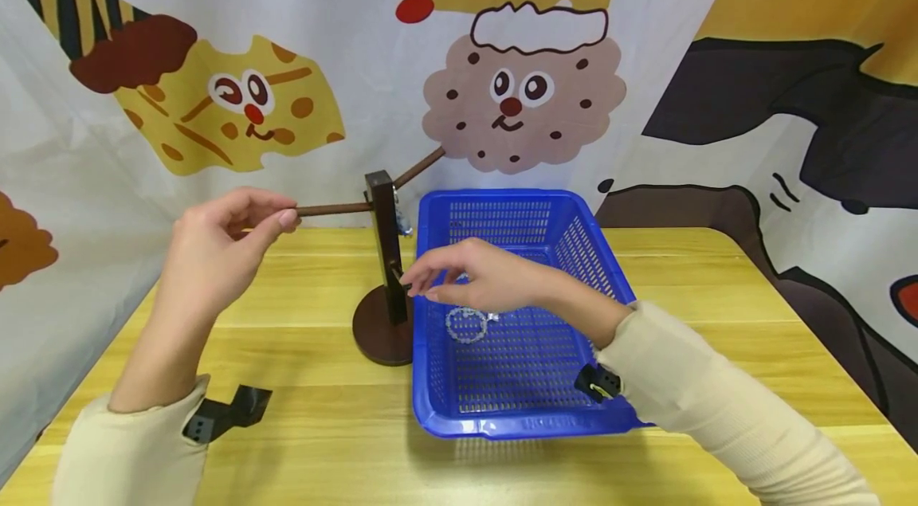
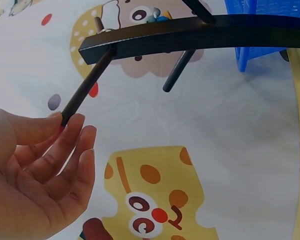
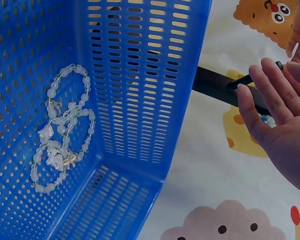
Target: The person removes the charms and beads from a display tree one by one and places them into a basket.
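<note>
A dark wooden stand with a round base and several pegs (image 1: 385, 243) stands left of a blue plastic basket (image 1: 531, 422). My left hand (image 1: 222, 247) pinches the tip of the stand's upper left peg (image 2: 87, 87) between thumb and fingers. Beside the stand's lower peg, my right hand (image 1: 484, 275) hovers over the basket's left rim with loosely bent fingers; in the right wrist view they spread around the peg's end, apparently holding nothing. Pale beaded bracelets (image 3: 65, 130) lie in the basket. A small bluish item (image 1: 403, 221) hangs behind the post, partly hidden.
The stand and basket rest on a light wooden table (image 1: 308, 394). Behind it hangs a white cloth (image 1: 373, 36) printed with cartoon figures. Another peg (image 1: 421, 166) sticks out toward the cloth.
</note>
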